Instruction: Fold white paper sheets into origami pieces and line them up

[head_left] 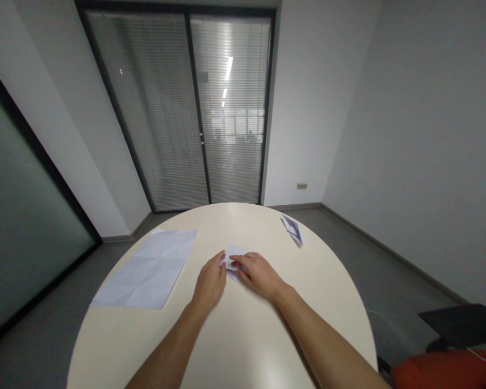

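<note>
A small folded sheet of white paper (234,251) lies at the middle of the round table, between my two hands. My left hand (211,278) has its fingers closed on the paper's left edge. From the right, my right hand (259,271) reaches over the paper, its thumb and fingers bent together on the right side of the fold. Part of the paper is hidden under the fingers of both hands.
Creased white sheets (154,267) lie flat on the table's left side. A folded paper piece (293,230) rests near the far right edge of the cream round table (235,346). A red seat (449,370) and a black panel (465,324) stand at lower right.
</note>
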